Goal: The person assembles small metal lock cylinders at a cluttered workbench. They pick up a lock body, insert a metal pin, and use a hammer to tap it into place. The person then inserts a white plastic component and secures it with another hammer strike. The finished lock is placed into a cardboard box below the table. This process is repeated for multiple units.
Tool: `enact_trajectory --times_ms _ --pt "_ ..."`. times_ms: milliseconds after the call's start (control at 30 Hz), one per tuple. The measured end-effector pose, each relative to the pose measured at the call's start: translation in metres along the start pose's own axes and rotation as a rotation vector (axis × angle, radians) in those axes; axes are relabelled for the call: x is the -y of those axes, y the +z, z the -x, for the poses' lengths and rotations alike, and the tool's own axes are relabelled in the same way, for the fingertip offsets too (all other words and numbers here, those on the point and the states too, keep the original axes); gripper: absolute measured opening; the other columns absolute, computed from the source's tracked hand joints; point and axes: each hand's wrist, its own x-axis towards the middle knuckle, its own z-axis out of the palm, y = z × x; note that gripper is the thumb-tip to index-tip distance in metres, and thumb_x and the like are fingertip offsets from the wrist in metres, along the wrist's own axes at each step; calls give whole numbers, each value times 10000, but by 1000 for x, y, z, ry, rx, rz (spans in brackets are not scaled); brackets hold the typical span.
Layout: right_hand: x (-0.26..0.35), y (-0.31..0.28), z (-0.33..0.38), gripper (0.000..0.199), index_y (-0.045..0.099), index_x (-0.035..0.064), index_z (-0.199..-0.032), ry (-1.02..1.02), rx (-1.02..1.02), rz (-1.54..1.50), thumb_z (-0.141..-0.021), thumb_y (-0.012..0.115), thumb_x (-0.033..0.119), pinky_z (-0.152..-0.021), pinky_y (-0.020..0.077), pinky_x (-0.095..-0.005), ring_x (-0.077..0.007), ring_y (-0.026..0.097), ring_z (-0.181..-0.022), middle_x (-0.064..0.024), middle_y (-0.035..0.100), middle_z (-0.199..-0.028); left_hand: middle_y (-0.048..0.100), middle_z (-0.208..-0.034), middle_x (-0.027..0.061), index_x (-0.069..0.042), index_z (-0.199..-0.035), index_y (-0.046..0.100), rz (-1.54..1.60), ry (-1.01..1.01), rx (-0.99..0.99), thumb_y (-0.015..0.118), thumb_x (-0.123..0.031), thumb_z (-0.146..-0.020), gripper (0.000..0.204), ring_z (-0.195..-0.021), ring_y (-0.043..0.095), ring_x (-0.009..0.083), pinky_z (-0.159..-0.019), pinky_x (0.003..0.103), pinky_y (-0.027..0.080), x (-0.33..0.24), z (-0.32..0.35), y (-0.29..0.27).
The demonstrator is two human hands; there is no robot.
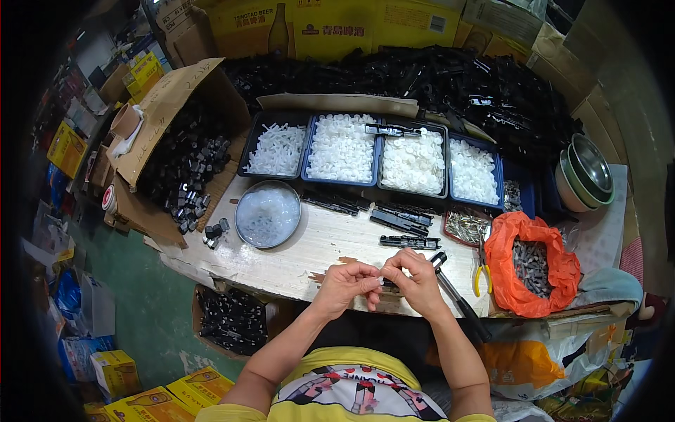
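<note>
Over the table's front edge, my two hands meet with their fingertips pinched together. A small white plastic piece shows between the thumb and fingers of my left hand. My right hand is closed right beside it; a bit of something dark shows under its fingers, mostly hidden. Just beyond my hands lie black slotted plastic parts, with more of them behind. To the right of my right hand rests a hammer with a dark grip, its head toward the parts.
Trays of small white plastic pieces line the back, before a heap of black parts. A round metal dish and a carton of black pieces stand left. Rightward are yellow-handled pliers, an orange bag and stacked bowls.
</note>
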Motion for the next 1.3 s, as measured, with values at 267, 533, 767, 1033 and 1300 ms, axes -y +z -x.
enact_trajectory --times_ms 267,533,767,1033,1300 --pt "11 13 9 79 619 57 -816 -169 -144 213 -740 635 50 -670 299 -305 -174 510 -719 -15 590 -763 610 -746 109 15 -902 567 126 63 -65 576 -63 -853 93 -585 608 150 -494 282 531 4 3 -1" --pt "16 16 12 123 619 68 -796 -274 -150 300 -688 673 45 -660 303 -310 -172 510 -679 -14 596 -748 602 -730 91 3 -898 564 124 99 -109 577 -77 -857 91 -563 595 135 -465 251 506 4 7 -2" --pt "-9 12 17 117 606 78 -780 -269 -68 495 -682 667 59 -671 302 -333 -176 493 -711 -12 562 -735 608 -841 44 -44 -806 652 -971 621 -352 677 -28 -707 103 -794 516 171 -705 281 406 -15 7 -17" --pt "-19 22 12 88 592 96 -749 -283 92 608 -689 655 87 -682 300 -348 -187 469 -728 -11 506 -692 571 -930 -15 -116 -739 645 -1293 539 -281 703 -104 -657 101 -961 455 192 -830 339 310 17 4 -19" --pt "-7 21 -6 67 613 61 -713 -275 373 695 -685 619 122 -723 311 -396 -211 499 -803 -48 563 -727 558 -929 -20 -110 -706 607 -1294 549 -262 685 -84 -642 105 -953 450 193 -811 342 291 21 0 -22"
